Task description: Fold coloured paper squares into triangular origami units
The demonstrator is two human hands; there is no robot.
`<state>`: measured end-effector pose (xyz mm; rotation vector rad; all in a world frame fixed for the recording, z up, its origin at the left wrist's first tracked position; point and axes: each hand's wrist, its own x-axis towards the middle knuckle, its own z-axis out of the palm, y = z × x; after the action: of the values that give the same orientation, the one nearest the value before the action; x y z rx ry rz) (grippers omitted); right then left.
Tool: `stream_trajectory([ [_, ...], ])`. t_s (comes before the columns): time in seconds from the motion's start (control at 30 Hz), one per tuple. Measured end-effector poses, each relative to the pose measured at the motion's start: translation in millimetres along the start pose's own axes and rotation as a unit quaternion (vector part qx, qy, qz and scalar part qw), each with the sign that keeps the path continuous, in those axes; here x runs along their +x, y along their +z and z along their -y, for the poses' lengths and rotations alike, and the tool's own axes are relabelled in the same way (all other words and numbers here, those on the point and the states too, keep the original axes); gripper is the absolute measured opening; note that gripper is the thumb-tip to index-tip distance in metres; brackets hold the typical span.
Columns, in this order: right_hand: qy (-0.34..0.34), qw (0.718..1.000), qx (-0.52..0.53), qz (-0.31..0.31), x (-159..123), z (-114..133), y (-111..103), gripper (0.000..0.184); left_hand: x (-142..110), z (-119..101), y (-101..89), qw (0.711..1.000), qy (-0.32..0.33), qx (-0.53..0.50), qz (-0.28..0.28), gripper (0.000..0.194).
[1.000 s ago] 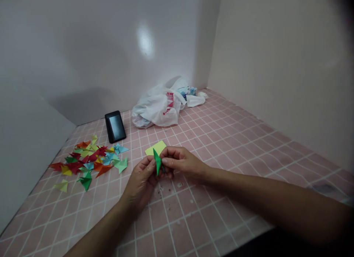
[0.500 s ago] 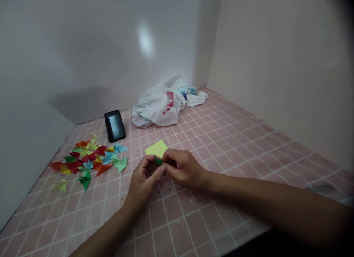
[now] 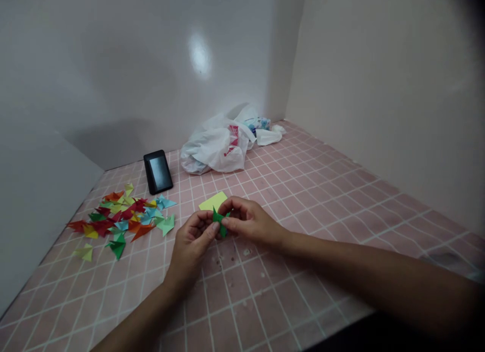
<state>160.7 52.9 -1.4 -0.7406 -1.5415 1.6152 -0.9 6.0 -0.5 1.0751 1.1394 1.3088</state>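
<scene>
Between my two hands is a small folded green paper piece point(image 3: 219, 218), with pointed tips sticking up and down like an origami bird. My left hand point(image 3: 197, 236) pinches its left side between thumb and fingers. On its other side, my right hand point(image 3: 250, 221) grips it with thumb and forefinger. Just behind the hands lies a stack of yellow square paper point(image 3: 212, 201), partly covered by the right fingers. To the left spreads a pile of folded paper birds point(image 3: 125, 215) in red, orange, yellow, green and blue.
A black tablet-like device point(image 3: 158, 172) leans at the back, beyond the paper birds. White plastic bags point(image 3: 215, 145) lie crumpled against the back wall. Pink tiled-pattern covering point(image 3: 326, 190) spans the table, with walls behind and on both sides.
The green paper, mostly hidden in the fingers before, now shows its spread points. My right hand has risen slightly, and the fingertips are a little farther apart.
</scene>
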Motion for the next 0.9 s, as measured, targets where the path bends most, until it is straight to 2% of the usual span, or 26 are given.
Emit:
stream_trajectory([
  [0.07,0.049,0.997,0.063,0.025,2.7,-1.1,-1.7,0.017,0.4,0.8,-0.8,1.000,-0.001,-0.011,0.004,0.024],
  [0.13,0.071,0.993,0.093,0.025,4.4,-1.9,-2.8,0.017,0.5,1.4,-1.4,1.000,-0.001,-0.020,0.003,0.030],
  [0.3,0.067,0.992,0.109,0.000,5.0,-4.5,-2.6,0.014,-0.3,2.2,-2.3,1.000,0.003,-0.013,-0.010,0.028],
  [0.47,0.068,0.991,0.118,0.012,5.4,-8.2,-4.4,0.012,-1.0,3.7,-3.2,1.000,-0.014,-0.020,-0.003,0.019],
  [0.63,0.075,0.989,0.122,0.032,7.4,-10.4,-5.6,0.012,0.7,3.8,-1.9,0.998,-0.031,-0.050,-0.005,0.031],
  [0.7,0.064,0.992,0.107,0.029,6.9,-9.4,-4.2,0.015,1.2,3.2,-1.1,0.999,-0.027,-0.034,-0.005,0.028],
  [0.77,0.020,0.997,0.069,0.010,5.0,-6.6,-2.3,0.016,1.2,2.0,-0.4,1.000,-0.010,-0.010,-0.022,0.023],
  [0.83,-0.031,0.999,0.008,-0.011,2.3,-3.2,-0.6,0.015,0.6,0.4,0.2,0.999,0.006,0.009,-0.040,0.020],
  [0.9,-0.044,0.997,-0.062,-0.015,0.1,-1.1,0.4,0.016,-0.1,-1.1,0.7,0.999,0.009,0.021,-0.040,0.020],
])
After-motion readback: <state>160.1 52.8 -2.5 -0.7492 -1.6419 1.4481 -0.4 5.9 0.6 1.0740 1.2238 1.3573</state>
